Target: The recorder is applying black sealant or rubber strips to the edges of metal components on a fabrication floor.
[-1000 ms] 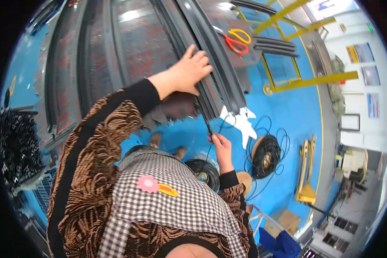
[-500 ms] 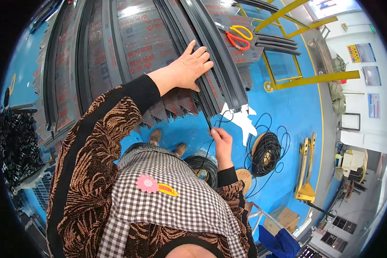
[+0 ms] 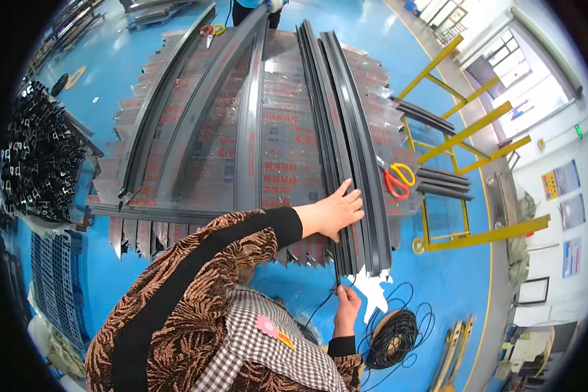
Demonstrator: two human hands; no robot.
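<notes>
My left hand point(image 3: 336, 212) lies palm down with spread fingers on a long dark grey frame profile point(image 3: 333, 140). Next to it on the right runs a second profile point(image 3: 357, 140), side by side with the first. Just past the near end of the profiles, my right hand point(image 3: 347, 312) pinches a thin black sealing strip point(image 3: 338, 282) between thumb and fingers. The strip meets the profile's near end; how far it runs inside I cannot tell. Red-and-yellow-handled scissors point(image 3: 398, 181) lie right of my left hand.
At the table's far end a co-worker's gloved hand point(image 3: 274, 5) holds a tilted profile point(image 3: 209, 98). Second scissors point(image 3: 210, 31) lie far left. A coil of black strip point(image 3: 393, 340) sits on the blue floor. Yellow rack bars point(image 3: 487, 232) stick out at right.
My view has tilted up, so the table and both hands sit lower. The co-worker and far end have come into view. My hands keep much the same places on the profile and strip.
</notes>
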